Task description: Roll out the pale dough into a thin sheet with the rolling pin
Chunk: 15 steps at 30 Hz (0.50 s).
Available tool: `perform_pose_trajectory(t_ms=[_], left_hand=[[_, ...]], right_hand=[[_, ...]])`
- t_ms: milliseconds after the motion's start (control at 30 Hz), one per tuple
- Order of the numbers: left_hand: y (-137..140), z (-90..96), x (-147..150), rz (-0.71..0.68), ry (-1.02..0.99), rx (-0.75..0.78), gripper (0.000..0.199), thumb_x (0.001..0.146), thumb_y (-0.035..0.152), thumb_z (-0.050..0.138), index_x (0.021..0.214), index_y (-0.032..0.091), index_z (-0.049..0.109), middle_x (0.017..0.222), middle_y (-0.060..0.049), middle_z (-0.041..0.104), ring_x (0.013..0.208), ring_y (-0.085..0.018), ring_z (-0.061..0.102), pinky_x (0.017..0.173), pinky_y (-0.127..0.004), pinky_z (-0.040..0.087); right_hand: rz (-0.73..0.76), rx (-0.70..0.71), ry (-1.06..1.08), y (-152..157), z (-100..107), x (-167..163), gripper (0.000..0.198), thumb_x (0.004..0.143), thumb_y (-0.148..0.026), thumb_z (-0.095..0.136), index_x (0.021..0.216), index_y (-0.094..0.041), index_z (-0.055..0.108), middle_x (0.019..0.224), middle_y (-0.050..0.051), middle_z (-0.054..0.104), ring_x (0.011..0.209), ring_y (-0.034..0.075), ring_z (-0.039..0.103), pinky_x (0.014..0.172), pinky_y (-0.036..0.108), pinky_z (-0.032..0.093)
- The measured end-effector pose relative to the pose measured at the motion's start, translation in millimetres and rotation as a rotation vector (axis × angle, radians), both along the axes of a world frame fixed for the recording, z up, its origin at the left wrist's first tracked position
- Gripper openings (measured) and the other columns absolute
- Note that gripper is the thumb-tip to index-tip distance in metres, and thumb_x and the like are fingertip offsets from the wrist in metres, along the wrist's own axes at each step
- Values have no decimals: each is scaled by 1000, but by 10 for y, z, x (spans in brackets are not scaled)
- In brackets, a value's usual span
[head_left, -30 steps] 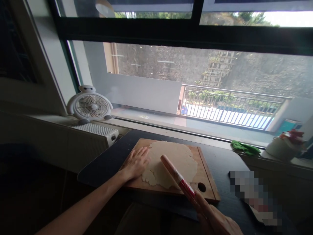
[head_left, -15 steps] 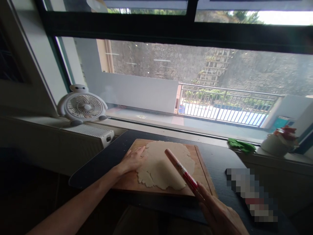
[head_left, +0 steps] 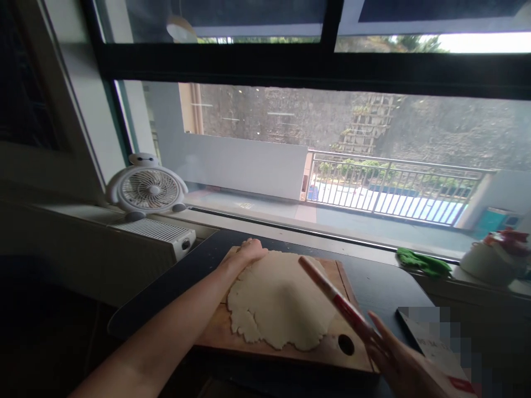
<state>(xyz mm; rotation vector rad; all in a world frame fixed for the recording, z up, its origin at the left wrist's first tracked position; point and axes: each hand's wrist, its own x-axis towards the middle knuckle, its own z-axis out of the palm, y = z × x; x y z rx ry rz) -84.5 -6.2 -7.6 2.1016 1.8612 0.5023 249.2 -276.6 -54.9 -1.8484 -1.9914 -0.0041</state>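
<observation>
A broad, flat dough sheet [head_left: 282, 301] with ragged edges lies on a wooden cutting board [head_left: 298, 354]. My left hand [head_left: 251, 250] is at the dough's far left edge, fingers curled onto that edge; the fingertips are partly hidden. In my right hand [head_left: 394, 354], low at the right, is a wooden rolling pin [head_left: 332, 293] with a red label. The pin slants up over the right part of the dough, its far end pointing away from me. Near the board's front right corner is a dark round hole [head_left: 345, 344].
The board rests on a dark table [head_left: 166, 287] under a window. A white fan [head_left: 153, 189] stands at the left above a white heater [head_left: 174, 235]. On the sill at right are a green cloth [head_left: 423, 262] and a whitish pot [head_left: 485, 262]. A blurred flat item [head_left: 435, 342] lies right.
My left hand has gone from lying flat on the dough's left side to its far edge, fingers now curled. The rolling pin has shifted slightly right. The camera view has tilted up.
</observation>
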Motion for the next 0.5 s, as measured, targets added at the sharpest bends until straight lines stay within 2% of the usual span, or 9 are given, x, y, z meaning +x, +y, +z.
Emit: perform_pose_trajectory(t_ms=[100,133,267,367,500], left_hand=[[72,-41,16,-13,60,0,26,85,33,57,104,17,60,108,-8,59,97,-22,58,81,-37,48],[97,-54,19,-22,72,5,23,83,34,58,98,17,62,104,-8,60,95,-23,58,80,-36,47],[180,-99,10,-63,77,28,20,74,35,57,84,19,64,93,-8,64,90,-24,59,74,-30,44],[209,-110,-10,-91,61,32,21,70,36,57,82,20,64,91,-7,65,88,-23,59,72,-29,43],[203,-75,-25,-95,29,6,22,67,37,57,80,20,64,89,-7,66,85,-23,60,69,-28,42]], right_hand=[[-200,-18,-132,343,307,472,50,88,-51,35,130,-26,46,105,8,68,91,27,65,64,31,49],[-225,-18,-168,482,375,635,48,88,-51,34,125,-25,51,106,9,67,90,28,65,65,32,48],[-166,-55,-245,1017,438,1130,38,88,-44,34,107,-22,59,91,8,68,77,22,64,61,28,42],[-89,-69,-265,1335,423,1195,31,87,-39,38,101,-22,59,88,6,66,79,20,61,66,28,40],[0,-75,-268,1767,465,907,33,86,-33,42,116,-25,53,103,5,64,99,22,55,81,31,36]])
